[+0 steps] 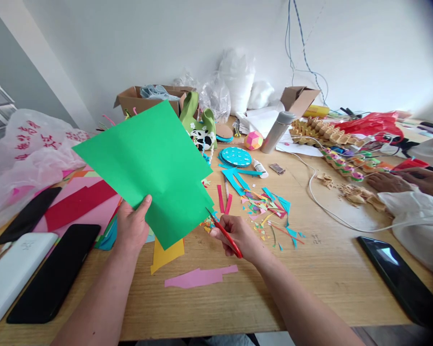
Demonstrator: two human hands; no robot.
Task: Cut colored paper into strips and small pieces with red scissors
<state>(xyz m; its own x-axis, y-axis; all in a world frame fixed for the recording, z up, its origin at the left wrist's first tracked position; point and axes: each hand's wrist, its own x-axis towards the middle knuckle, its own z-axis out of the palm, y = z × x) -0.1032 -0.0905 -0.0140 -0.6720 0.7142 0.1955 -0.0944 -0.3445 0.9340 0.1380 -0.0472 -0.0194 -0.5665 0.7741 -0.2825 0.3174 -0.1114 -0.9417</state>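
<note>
A large sheet of green paper [155, 168] is raised over the table, with a notch cut out of its right side. My left hand [133, 223] pinches its lower left edge, thumb on top. In my right hand [236, 235] are red-handled scissors [228, 236], fingers wrapped round the handles. The scissor tips meet the paper's right edge, near the lower corner; whether the blades are apart is hard to see. Below the sheet lie a yellow paper piece [169, 254], partly covered, and a pink paper strip [202, 278].
Colourful paper scraps [267, 211] lie right of the scissors. Phones [56, 274] and a white power bank [18, 271] sit left; another phone [397, 278] lies right. A grey bottle [277, 132] stands behind. Another person's hands [411, 182] rest at far right, near a white cable [321, 206].
</note>
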